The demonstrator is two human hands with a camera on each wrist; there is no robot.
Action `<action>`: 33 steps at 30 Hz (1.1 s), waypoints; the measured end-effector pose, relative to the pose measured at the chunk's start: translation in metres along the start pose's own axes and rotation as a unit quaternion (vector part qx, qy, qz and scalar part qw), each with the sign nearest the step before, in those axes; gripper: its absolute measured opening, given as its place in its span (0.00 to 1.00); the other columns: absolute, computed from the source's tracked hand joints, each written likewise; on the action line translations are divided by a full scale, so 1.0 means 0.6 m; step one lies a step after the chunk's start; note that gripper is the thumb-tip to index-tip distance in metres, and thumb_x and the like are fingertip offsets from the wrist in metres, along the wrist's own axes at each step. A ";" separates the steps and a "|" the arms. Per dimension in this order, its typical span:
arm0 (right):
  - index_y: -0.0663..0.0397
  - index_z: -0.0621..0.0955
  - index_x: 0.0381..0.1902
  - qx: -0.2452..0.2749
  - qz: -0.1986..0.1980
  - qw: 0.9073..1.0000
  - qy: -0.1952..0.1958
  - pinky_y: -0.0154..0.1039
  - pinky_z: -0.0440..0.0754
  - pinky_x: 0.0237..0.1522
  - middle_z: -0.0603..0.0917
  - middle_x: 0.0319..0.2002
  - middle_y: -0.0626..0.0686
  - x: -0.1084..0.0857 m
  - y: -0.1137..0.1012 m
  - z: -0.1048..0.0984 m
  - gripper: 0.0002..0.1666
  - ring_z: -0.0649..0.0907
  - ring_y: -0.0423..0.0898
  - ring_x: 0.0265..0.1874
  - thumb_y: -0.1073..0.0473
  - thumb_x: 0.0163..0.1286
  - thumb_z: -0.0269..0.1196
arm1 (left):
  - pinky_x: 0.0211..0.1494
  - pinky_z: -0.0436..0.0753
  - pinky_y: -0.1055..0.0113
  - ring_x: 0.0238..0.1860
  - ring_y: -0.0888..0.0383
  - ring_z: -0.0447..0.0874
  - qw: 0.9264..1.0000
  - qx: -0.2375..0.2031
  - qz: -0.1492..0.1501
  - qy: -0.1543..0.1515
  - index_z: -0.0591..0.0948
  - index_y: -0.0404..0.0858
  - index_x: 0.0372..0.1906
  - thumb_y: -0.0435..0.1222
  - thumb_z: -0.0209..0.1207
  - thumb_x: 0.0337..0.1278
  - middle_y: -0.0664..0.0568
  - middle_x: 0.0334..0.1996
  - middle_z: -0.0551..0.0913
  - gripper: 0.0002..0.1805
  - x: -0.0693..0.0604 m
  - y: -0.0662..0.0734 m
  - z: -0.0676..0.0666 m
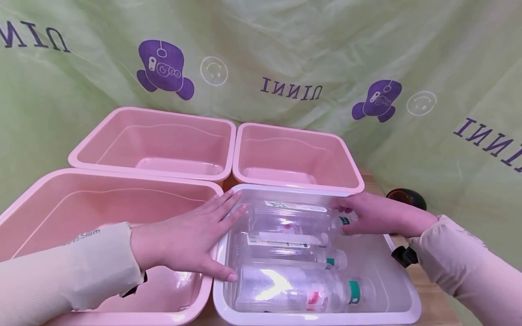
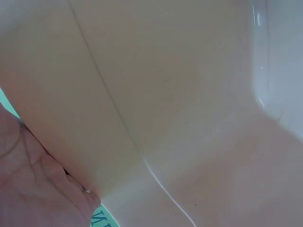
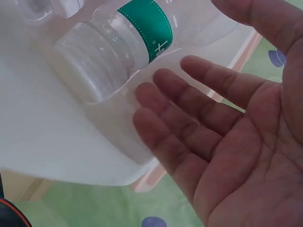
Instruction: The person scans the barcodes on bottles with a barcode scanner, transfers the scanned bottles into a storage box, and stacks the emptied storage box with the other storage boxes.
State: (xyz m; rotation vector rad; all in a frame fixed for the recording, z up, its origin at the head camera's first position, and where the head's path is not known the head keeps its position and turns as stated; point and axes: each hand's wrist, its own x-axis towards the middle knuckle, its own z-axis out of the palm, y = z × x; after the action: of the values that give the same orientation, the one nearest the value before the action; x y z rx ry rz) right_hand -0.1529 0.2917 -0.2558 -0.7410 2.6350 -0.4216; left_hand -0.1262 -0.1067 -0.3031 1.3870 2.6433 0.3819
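Observation:
A white bin [image 1: 326,318] holds several clear plastic bottles lying on their sides: a near bottle [image 1: 289,285], a middle bottle [image 1: 281,256] and a far bottle [image 1: 291,222]. Green bands mark their necks, which point right. My left hand [image 1: 183,240] lies spread over the rim where the white bin meets a pink bin [image 1: 134,179], and holds nothing. Over the white bin's far right corner is my right hand [image 1: 377,213], beside the far bottle's neck. In the right wrist view its fingers are relaxed, apart from the bottle cap [image 3: 87,66].
Behind stand two more pink bins, a left one [image 1: 152,115] and a right one [image 1: 297,131]. Wooden tabletop [image 1: 434,299] shows at the right, with a dark rounded object [image 1: 412,198] near the far edge. A green printed curtain [image 1: 253,45] hangs behind.

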 end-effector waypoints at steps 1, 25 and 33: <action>0.50 0.79 0.48 0.003 0.002 1.000 -0.005 0.50 0.81 0.49 0.79 0.41 0.45 0.003 -0.001 0.001 0.21 0.81 0.46 0.44 0.56 0.61 0.76 | 0.79 0.47 0.40 0.82 0.40 0.34 1.000 0.003 0.001 0.002 0.54 0.30 0.81 0.76 0.52 0.57 0.34 0.82 0.42 0.64 0.000 0.001 0.000; 0.55 0.81 0.56 0.042 -0.016 0.999 0.002 0.37 0.82 0.40 0.82 0.45 0.46 -0.036 0.006 -0.052 0.24 0.81 0.40 0.38 0.54 0.66 0.74 | 0.79 0.46 0.41 0.82 0.39 0.33 1.000 -0.007 -0.002 -0.004 0.54 0.28 0.81 0.75 0.53 0.58 0.32 0.82 0.42 0.64 0.004 0.002 0.003; 0.53 0.75 0.62 0.148 0.047 0.974 0.165 0.38 0.84 0.29 0.83 0.41 0.56 -0.050 0.001 -0.090 0.27 0.83 0.47 0.33 0.65 0.68 0.71 | 0.80 0.44 0.43 0.82 0.43 0.29 0.999 -0.030 -0.021 -0.017 0.53 0.32 0.82 0.74 0.56 0.56 0.36 0.83 0.38 0.64 0.003 0.004 0.000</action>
State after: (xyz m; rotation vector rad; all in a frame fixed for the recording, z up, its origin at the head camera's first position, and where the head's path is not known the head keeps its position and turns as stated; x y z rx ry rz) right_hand -0.1522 0.3185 -0.2001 -0.4807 2.8001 -0.9567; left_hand -0.1253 -0.1042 -0.3027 1.3054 2.6076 0.4251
